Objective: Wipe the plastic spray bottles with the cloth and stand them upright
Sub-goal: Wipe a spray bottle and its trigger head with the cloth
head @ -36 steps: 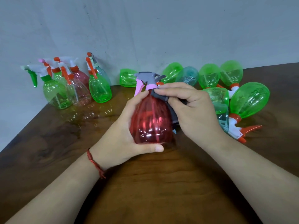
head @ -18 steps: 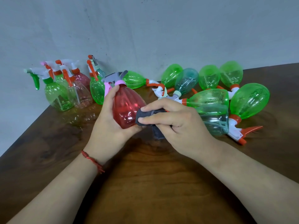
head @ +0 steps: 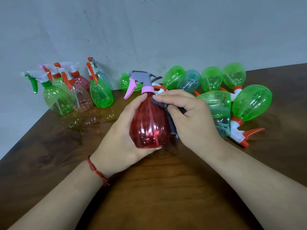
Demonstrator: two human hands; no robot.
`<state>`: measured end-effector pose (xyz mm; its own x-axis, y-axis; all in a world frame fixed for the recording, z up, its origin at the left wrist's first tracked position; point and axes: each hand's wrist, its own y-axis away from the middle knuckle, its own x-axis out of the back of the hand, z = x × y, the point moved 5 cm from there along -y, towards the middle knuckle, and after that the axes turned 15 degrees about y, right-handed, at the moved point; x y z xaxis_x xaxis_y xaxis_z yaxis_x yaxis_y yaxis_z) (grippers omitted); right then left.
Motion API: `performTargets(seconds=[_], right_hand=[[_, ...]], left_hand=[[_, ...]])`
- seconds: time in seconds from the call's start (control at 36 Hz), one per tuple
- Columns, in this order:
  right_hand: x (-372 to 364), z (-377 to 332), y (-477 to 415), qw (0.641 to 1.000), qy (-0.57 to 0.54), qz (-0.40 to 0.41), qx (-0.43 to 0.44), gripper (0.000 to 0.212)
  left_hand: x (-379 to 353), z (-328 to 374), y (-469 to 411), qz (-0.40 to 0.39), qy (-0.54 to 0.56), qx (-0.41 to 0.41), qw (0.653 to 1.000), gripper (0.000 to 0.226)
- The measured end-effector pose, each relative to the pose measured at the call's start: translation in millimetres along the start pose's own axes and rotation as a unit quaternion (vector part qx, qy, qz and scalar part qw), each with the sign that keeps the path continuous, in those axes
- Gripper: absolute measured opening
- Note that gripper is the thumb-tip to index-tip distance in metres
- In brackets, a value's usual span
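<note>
left hand (head: 119, 135) grips the red bottle (head: 149, 123) upright above the worktop (head: 157, 188); right hand (head: 187, 113) pinches the cloth (head: 160, 104) at its neck. risk: slick plastic slipping, toppling.

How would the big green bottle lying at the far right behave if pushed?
The green bottle looks empty, so it is probably light. Its rounded body lies on the table, so it may roll, though its trigger would likely stop it soon.
</note>
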<state>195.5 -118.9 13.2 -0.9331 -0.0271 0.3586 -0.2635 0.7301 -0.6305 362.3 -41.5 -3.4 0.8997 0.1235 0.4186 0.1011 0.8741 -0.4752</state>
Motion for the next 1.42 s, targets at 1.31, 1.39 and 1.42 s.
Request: performTargets(seconds=[1.31,1.39,1.42], right_hand=[[2,9,-5,0.998,-0.049,-0.037,-0.022,0.033],[4,9,-7,0.996,-0.077,-0.032,-0.039,0.032],[4,9,-7,0.995,-0.087,-0.032,-0.047,0.031]], left_hand=[[3,-17,-19,-0.031,0.063,0.072,0.995,0.142],[3,-9,2,-0.058,0.073,0.036,0.995,0.117],[3,-8,11,-0.069,0.083,0.042,0.993,0.117]])
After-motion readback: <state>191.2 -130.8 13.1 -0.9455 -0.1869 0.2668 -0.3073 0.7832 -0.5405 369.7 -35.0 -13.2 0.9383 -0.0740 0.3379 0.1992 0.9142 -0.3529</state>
